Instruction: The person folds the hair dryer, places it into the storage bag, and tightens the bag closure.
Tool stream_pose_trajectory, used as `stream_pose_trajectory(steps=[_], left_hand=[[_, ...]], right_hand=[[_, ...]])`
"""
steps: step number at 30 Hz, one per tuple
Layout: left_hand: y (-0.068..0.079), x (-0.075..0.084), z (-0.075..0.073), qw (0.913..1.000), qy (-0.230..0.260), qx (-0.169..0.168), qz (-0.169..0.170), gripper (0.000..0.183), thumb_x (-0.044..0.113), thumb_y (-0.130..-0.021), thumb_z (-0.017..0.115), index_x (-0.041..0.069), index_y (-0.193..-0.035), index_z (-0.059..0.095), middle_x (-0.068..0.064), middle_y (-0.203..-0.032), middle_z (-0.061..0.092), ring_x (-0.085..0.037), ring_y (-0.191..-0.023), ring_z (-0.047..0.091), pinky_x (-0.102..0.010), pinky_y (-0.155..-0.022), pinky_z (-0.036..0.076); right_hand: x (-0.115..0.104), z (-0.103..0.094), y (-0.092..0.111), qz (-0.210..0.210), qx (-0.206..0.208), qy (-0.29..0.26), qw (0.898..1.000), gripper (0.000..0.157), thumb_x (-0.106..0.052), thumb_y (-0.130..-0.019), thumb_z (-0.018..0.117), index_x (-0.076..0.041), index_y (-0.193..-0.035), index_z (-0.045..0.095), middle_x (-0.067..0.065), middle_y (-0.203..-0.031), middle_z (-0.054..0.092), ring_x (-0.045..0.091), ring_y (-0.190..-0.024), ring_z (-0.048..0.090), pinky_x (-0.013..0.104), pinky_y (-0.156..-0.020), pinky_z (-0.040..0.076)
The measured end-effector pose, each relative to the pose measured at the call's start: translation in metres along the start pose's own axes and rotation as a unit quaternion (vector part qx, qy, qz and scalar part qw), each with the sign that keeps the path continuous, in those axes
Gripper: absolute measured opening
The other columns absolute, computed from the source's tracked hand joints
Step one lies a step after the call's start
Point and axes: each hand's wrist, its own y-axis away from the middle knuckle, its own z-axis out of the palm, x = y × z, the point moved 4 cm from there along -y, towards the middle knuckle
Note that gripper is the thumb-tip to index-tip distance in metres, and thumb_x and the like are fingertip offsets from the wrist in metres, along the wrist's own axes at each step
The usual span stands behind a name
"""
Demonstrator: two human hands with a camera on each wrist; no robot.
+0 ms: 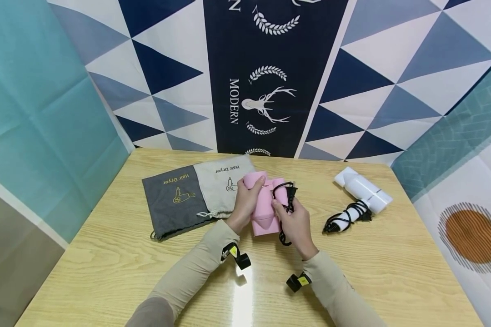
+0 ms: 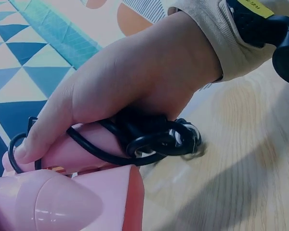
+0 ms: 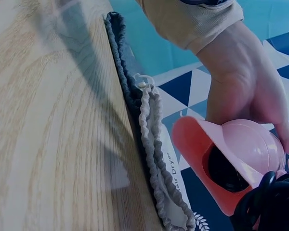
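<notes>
A pink hair dryer (image 1: 263,206) is held between both hands above the wooden table, its handle folded alongside the body. My left hand (image 1: 245,202) grips the body from the left, with the thumb over it. On the other side, my right hand (image 1: 295,225) grips the handle, and a black cord (image 2: 96,151) is looped around it. The black plug (image 1: 292,192) sticks up past the right fingers. In the right wrist view, the dryer's flared nozzle (image 3: 195,154) faces the camera, beside my left hand (image 3: 245,82).
A dark grey drawstring pouch (image 1: 163,213) and a light grey one (image 1: 206,175), both printed "Hair Dryer", lie at the back left of the table (image 1: 106,277). At the right lies a white hair dryer (image 1: 362,186) with its black cord (image 1: 353,210) wound round the handle. Patterned cloth walls surround the table.
</notes>
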Motion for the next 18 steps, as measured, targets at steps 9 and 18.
stream_pose_trajectory(steps=[9,18], left_hand=[[-0.002,-0.006,-0.007,0.9994,-0.018,-0.030,-0.006,0.075,0.044,-0.093,0.062,0.002,-0.145,0.029,-0.020,-0.136,0.048,-0.030,-0.124,0.051,-0.042,-0.106,0.042],[-0.005,-0.003,-0.017,0.9962,-0.046,-0.072,-0.015,0.075,0.044,-0.090,0.064,0.003,-0.145,0.035,-0.019,-0.136,0.051,-0.032,-0.116,0.059,-0.042,-0.092,0.053]], right_hand=[[0.005,0.001,0.000,0.021,-0.024,-0.023,0.999,0.034,-0.036,-0.091,0.068,-0.003,-0.096,0.062,0.007,-0.069,0.060,0.003,-0.051,0.054,0.023,-0.048,0.047],[0.005,-0.003,-0.002,0.024,-0.022,-0.018,0.999,0.035,-0.038,-0.091,0.068,-0.003,-0.095,0.063,0.005,-0.066,0.059,0.004,-0.050,0.054,0.024,-0.047,0.047]])
